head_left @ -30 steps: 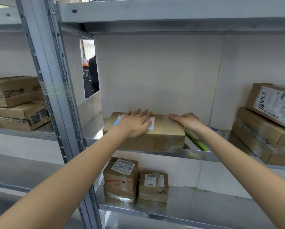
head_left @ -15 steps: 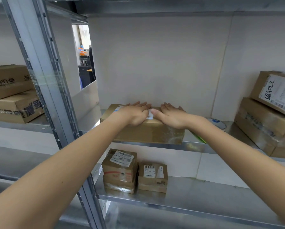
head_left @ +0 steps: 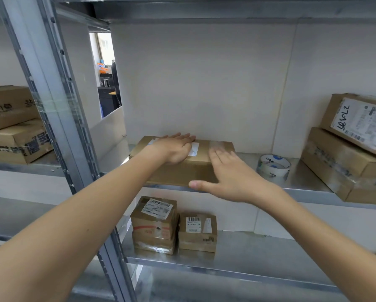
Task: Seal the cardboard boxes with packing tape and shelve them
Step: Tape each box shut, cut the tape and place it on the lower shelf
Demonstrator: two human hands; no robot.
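- Both hands are lying flat, gripping nothing: left hand [head_left: 175, 149] pressing the cardboard box [head_left: 182, 163] on the shelf [head_left: 309, 194], right hand [head_left: 228, 171] hovering over its taped end.
- Box is sitting at the shelf lip, so I'm risking tipping it off if I'm dragging too hard.

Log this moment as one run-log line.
left hand: flat on box | right hand: open above box's right end | box: on middle shelf | tape roll: right of box

Both forearms are bare, no sleeves, watch or rings showing, though the blurred right hand [head_left: 228, 173] hides detail.
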